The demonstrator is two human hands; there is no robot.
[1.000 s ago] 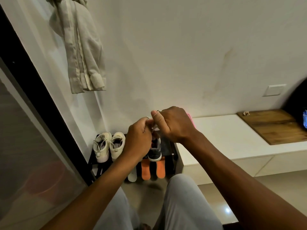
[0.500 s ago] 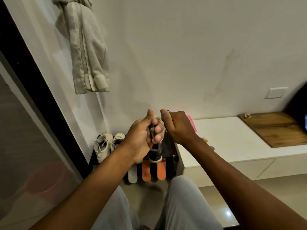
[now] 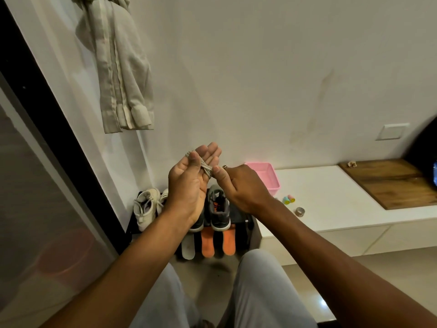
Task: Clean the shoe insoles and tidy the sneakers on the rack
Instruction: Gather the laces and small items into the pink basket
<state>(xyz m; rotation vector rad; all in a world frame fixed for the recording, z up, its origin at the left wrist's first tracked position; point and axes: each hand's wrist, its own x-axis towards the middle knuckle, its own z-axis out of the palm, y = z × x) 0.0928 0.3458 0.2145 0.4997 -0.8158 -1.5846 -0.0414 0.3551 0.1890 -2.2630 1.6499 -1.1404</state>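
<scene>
At lower left the white sneakers (image 3: 146, 207) sit paired on the rack (image 3: 243, 218). In the centre our left hand (image 3: 189, 176) lies palm up, its thumb pinning the grey lace (image 3: 205, 166) wound round its fingers, probably to coil it neatly. Below, the grey sneakers (image 3: 220, 209) stand above the insoles (image 3: 208, 242), which lean out, perhaps to air. Our right hand (image 3: 243, 185) pinches the lace's end to hold it taut.

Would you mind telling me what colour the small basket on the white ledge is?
The basket is pink; the head view shows it.

Grey sneakers (image 3: 220, 209) on black rack (image 3: 240, 215)
</scene>
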